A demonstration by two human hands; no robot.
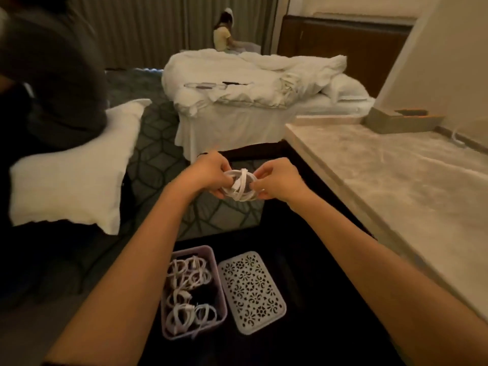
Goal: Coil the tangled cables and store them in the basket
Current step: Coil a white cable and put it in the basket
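I hold the white cable coil up between both hands, out beyond the basket; my left hand grips its left side with curled fingers, and my right hand pinches its right side; one end is wrapped across the loops. The basket lies back towards me, just beside my left forearm, its long axis running away from me; I judge the left hand the nearer. It already holds several coiled cables; its perforated lid lies just beside it on the right.
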